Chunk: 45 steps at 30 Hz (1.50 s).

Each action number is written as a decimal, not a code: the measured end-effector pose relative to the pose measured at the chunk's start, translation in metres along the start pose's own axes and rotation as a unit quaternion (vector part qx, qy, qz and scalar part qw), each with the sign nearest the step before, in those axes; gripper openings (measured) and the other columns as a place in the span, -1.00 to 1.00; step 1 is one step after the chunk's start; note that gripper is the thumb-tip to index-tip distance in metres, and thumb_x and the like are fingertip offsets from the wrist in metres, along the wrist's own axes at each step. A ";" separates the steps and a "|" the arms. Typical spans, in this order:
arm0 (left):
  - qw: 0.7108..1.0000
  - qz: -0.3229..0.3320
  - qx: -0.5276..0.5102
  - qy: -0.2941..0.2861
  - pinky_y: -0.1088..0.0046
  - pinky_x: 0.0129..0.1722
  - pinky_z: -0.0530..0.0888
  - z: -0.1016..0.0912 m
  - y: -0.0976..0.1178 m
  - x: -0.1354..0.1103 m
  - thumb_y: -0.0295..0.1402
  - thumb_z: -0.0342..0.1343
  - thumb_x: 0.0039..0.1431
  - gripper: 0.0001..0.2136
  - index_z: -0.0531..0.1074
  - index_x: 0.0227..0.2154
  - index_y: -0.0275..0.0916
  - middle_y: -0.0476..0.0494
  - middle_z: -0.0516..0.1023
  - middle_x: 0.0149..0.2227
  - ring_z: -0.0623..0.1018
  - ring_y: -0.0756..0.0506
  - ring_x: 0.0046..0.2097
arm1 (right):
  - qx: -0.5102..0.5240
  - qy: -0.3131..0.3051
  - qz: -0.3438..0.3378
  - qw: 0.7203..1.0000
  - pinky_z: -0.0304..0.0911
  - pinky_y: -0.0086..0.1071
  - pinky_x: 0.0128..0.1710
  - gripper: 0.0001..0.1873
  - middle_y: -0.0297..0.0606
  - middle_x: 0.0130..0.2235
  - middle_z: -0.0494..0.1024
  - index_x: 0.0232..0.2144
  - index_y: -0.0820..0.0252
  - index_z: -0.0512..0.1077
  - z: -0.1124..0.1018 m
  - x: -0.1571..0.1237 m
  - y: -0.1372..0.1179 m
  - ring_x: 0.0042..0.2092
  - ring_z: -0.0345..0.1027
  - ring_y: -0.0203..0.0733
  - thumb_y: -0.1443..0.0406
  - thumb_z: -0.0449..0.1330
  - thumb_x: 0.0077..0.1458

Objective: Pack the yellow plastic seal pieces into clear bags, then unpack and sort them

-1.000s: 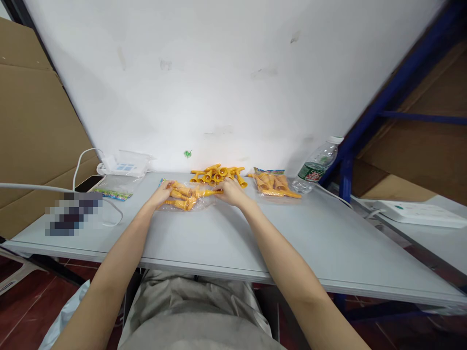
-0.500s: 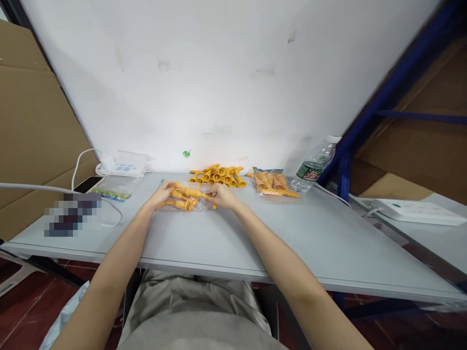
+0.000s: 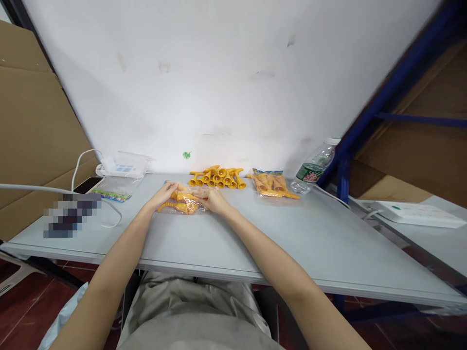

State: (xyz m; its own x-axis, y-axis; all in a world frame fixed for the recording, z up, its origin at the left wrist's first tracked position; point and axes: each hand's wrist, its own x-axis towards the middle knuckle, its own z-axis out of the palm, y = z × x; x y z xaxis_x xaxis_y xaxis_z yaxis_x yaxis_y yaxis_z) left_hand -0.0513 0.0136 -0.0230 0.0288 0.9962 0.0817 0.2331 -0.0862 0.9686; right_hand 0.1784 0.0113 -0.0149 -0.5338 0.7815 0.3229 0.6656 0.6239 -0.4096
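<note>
Clear plastic bag [image 3: 181,207] with yellow toy horns [image 3: 190,208] inside: lying on the grey surface [image 3: 233,243], between both hands, left of centre and nearer the front edge than the loose pile.

Left hand [image 3: 163,195]: at the bag's left end, thumb and fingers pinched on its upper corner.

Right hand [image 3: 216,200]: at the bag's right end, fingers pointing left over the horns. Fingertips small and confused with shiny film; gripping a horn or merely touching, cannot tell.

Loose horns [image 3: 217,178], yellow, a heap: behind the right hand, close to the white wall [image 3: 226,87], most bells facing forward.

Second filled bag [image 3: 274,184], clear, with a coloured printed header: right of the heap, well apart from the right hand, yellow horns within.

Bottle [image 3: 315,167], clear, white cap, green label: tilted rightward, just beside the second filled bag.

Flat bag [image 3: 116,186], clear, with a colourful printed strip along its near edge: well left of the left hand.

Phone [image 3: 88,184], dark-screened: beside the flat bag.

White cable [image 3: 36,187]: across the left end of the surface.

Cardboard [image 3: 32,121]: upright, far left.
</note>
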 end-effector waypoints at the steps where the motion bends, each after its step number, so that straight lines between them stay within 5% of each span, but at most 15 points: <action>1: 1.000 0.004 0.009 0.001 0.32 0.07 0.40 0.000 0.000 0.000 -0.02 0.14 0.07 -0.61 0.45 -0.19 -0.24 -0.20 0.53 -0.06 0.49 -0.16 0.04 | -0.021 0.001 -0.004 1.000 0.10 -0.37 -0.15 -0.82 -0.19 -0.17 0.62 -0.24 0.06 0.62 0.001 0.000 -0.002 -0.08 0.38 -0.12 0.28 0.23 0.13; 7: 1.000 -0.008 0.025 0.011 0.24 -0.05 0.48 0.002 -0.002 -0.003 -0.07 0.26 -0.05 -0.46 0.36 -0.04 -0.25 -0.26 0.49 0.02 0.54 -0.20 -0.03 | -0.010 0.015 0.010 1.000 0.16 -0.40 -0.18 -0.82 -0.19 -0.18 0.56 -0.28 0.15 0.59 -0.005 -0.003 -0.005 -0.18 0.40 -0.21 0.25 0.19 0.17; 13: 0.999 0.002 0.036 0.022 0.26 0.03 0.44 0.002 -0.001 -0.003 -0.10 0.23 0.00 -0.54 0.38 -0.08 -0.24 -0.27 0.50 0.02 0.49 -0.23 0.06 | -0.002 0.014 0.178 0.984 0.15 -0.42 -0.38 -0.76 -0.20 -0.41 0.53 -0.42 0.27 0.48 -0.011 -0.006 -0.002 -0.36 0.36 -0.24 0.29 0.09 0.20; 17: 1.000 -0.009 0.006 0.025 0.26 0.09 0.40 0.002 -0.003 0.001 -0.09 0.15 0.09 -0.61 0.38 -0.11 -0.25 -0.27 0.48 0.06 0.47 -0.19 0.10 | 0.142 -0.007 0.229 0.963 0.16 -0.46 -0.46 -0.88 -0.29 -0.48 0.52 -0.36 0.26 0.45 -0.010 -0.004 -0.001 -0.45 0.34 -0.29 0.29 0.16 0.13; 22: 0.998 -0.032 -0.043 0.032 0.26 0.06 0.42 -0.001 0.000 0.000 -0.06 0.14 0.09 -0.59 0.39 -0.09 -0.20 -0.23 0.51 0.03 0.49 -0.18 0.07 | 0.336 0.042 0.270 0.901 0.19 -0.48 -0.47 -0.85 -0.33 -0.48 0.52 -0.36 0.25 0.45 -0.014 -0.003 -0.004 -0.46 0.34 -0.32 0.36 0.31 -0.07; 25: 0.999 0.016 -0.036 -0.012 0.22 0.10 0.39 -0.005 0.009 -0.006 -0.03 0.21 0.01 -0.59 0.45 -0.13 -0.17 -0.25 0.49 0.07 0.44 -0.21 0.14 | 0.388 0.042 0.270 0.880 0.16 -0.49 -0.47 -0.92 -0.31 -0.47 0.52 -0.46 0.26 0.47 -0.018 -0.003 -0.007 -0.45 0.31 -0.35 0.37 0.30 -0.09; 30: 0.981 0.146 0.107 -0.070 0.08 0.31 0.01 -0.009 0.022 -0.013 -0.15 0.32 -0.11 -0.78 0.52 -0.50 -0.18 -0.24 0.45 0.13 0.19 -0.28 0.32 | 0.412 0.031 0.251 0.875 0.20 -0.49 -0.40 -0.98 -0.29 -0.44 0.54 -0.52 0.26 0.48 -0.020 -0.002 -0.008 -0.41 0.33 -0.35 0.40 0.25 -0.07; 37: 0.973 0.181 0.128 -0.061 0.03 0.32 -0.06 -0.002 0.025 -0.016 -0.16 0.24 -0.02 -0.80 0.52 -0.50 -0.19 -0.24 0.41 0.18 0.14 -0.27 0.34 | 0.434 0.045 0.223 0.872 0.27 -0.45 -0.35 -0.80 -0.38 -0.49 0.52 -0.31 0.23 0.44 -0.010 -0.001 -0.008 -0.42 0.39 -0.31 0.42 0.27 -0.08; 45: 0.971 0.191 0.133 -0.062 0.09 0.32 -0.05 -0.003 0.021 -0.011 -0.06 0.24 -0.05 -0.72 0.54 -0.45 -0.20 -0.25 0.37 0.21 0.14 -0.26 0.35 | 0.530 0.013 0.213 0.821 0.30 -0.44 -0.42 -0.80 -0.38 -0.54 0.52 -0.44 0.20 0.31 -0.009 -0.004 -0.014 -0.55 0.36 -0.34 0.41 0.29 -0.10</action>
State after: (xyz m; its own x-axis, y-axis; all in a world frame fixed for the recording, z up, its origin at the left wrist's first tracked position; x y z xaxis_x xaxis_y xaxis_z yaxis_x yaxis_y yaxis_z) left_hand -0.0501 0.0011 -0.0028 0.2749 0.8841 0.3779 0.4243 -0.4642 0.7775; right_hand 0.1761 -0.0003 -0.0024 -0.3501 0.9362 -0.0304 -0.0457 -0.0495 -0.9977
